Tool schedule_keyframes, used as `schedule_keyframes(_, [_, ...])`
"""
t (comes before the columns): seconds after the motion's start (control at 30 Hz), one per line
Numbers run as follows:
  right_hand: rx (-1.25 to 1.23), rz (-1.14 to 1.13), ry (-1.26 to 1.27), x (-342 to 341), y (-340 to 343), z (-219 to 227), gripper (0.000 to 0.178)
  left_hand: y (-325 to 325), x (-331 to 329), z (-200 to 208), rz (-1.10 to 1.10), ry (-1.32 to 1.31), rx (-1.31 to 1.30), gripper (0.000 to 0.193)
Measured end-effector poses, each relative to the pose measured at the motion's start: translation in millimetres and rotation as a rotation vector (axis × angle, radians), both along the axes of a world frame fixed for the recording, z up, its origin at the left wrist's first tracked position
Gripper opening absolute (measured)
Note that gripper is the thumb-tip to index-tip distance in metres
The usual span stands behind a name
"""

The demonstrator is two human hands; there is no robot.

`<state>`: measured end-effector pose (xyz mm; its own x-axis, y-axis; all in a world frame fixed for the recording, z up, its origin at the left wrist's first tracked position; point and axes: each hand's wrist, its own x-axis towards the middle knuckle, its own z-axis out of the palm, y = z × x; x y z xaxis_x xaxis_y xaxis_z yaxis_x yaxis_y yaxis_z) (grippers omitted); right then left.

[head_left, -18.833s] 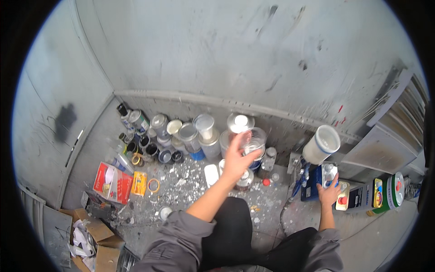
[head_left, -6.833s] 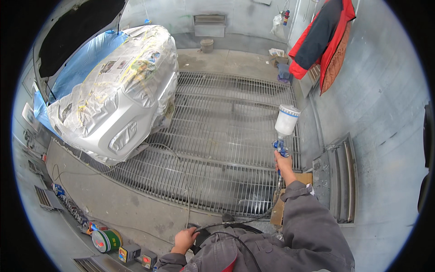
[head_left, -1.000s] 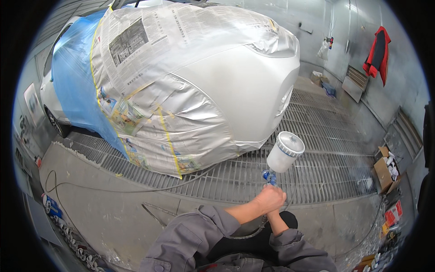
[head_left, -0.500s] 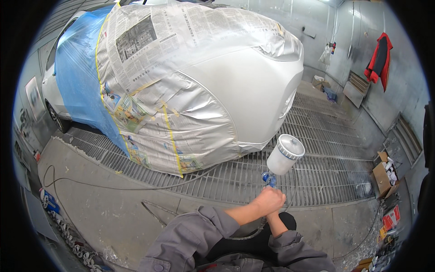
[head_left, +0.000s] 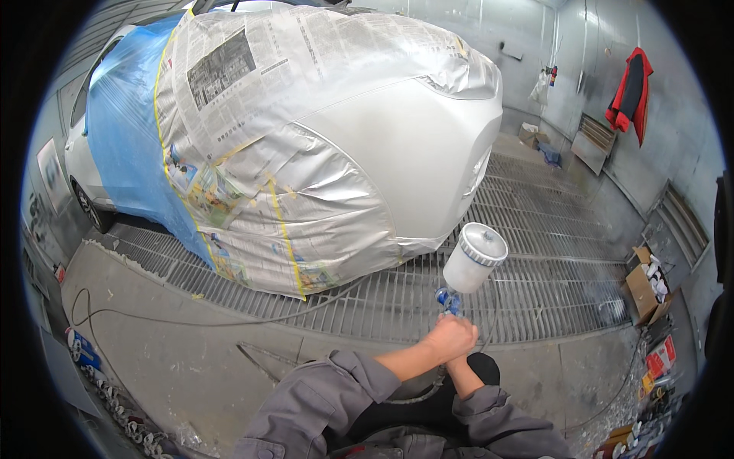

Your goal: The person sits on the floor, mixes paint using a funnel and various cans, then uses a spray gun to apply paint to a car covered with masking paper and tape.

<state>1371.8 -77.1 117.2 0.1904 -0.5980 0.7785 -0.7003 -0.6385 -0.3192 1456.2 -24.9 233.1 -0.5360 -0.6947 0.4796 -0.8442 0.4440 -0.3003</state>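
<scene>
A spray gun (head_left: 451, 301) with blue metal parts stands upright in front of me. Its white cup (head_left: 472, 260), topped by a ribbed lid, rises above the gun's body. My left hand (head_left: 449, 336) is closed around the gun's handle. Close against it and partly hidden by it, my right hand (head_left: 461, 357) is also closed at the lower handle; its fingers are hard to make out. Beyond the gun is a car's white bumper (head_left: 436, 153). Newspaper masking (head_left: 329, 206) with yellow tape and a blue plastic sheet (head_left: 126, 130) cover much of the car.
Metal floor grating (head_left: 535, 252) runs under and beside the car. An air hose (head_left: 206, 323) lies across the concrete at left. An open cardboard box (head_left: 644, 294) stands by the right wall, near several small items. A red and black jacket (head_left: 631, 96) hangs on that wall.
The view has shifted slightly, so the car and walls sit a little farther left. Both hands keep their hold on the spray gun.
</scene>
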Motion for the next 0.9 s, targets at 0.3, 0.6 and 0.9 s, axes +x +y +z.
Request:
schedule_keyframes(0.3, [0.001,0.04,0.045,3,12,-5,0.016,4,4,-10,0.055,0.036,0.136,0.018])
schedule_keyframes(0.6, [1.001,0.271,-0.992,-13,-6,41,0.011,111,123,-76,0.426,0.531,0.492,0.036])
schedule_keyframes(0.9, [0.851,0.085,-1.217,-38,-65,30,0.022,284,243,-132,0.781,0.378,0.529,0.029])
